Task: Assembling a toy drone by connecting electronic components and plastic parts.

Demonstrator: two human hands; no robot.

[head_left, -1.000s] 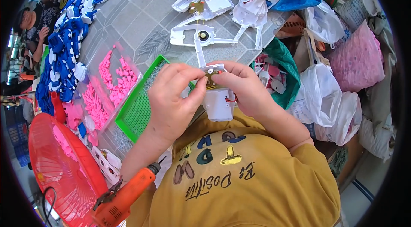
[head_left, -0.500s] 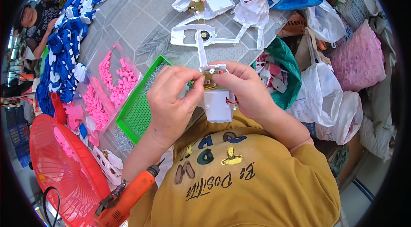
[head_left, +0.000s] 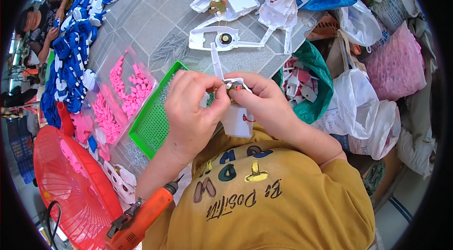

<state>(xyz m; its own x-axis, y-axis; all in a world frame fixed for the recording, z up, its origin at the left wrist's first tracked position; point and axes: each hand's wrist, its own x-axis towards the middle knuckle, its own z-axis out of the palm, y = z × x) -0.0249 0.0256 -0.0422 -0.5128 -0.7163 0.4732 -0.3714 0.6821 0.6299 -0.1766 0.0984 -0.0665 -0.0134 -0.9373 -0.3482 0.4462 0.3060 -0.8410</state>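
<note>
A white plastic toy housing [head_left: 237, 121] with a box-shaped lower end and a thin upright arm is held close to my chest. My right hand [head_left: 270, 101] grips it from the right, thumb pressed over the small circuit board [head_left: 234, 93] set inside. Red wires [head_left: 248, 118] come out beside the box part. My left hand [head_left: 194, 108] is closed in a pinch at the board's left edge; anything between its fingertips is too small to make out. Just beyond lies another white housing with a round black speaker [head_left: 225, 38], thin wires leading from it toward the held piece.
A green perforated tray [head_left: 150, 129] and bagged pink parts [head_left: 125, 87] lie left, beyond an orange power screwdriver [head_left: 146, 217] and a red basket [head_left: 71, 188]. Blue-and-white parts [head_left: 71, 61] pile far left, near another person. White housings [head_left: 243, 4] fill the back; bags [head_left: 349, 99] stand right.
The held housing has tipped, its upright arm leaning further left and the board showing less. Both hands stay close around it. Far left, the other person's hands have shifted.
</note>
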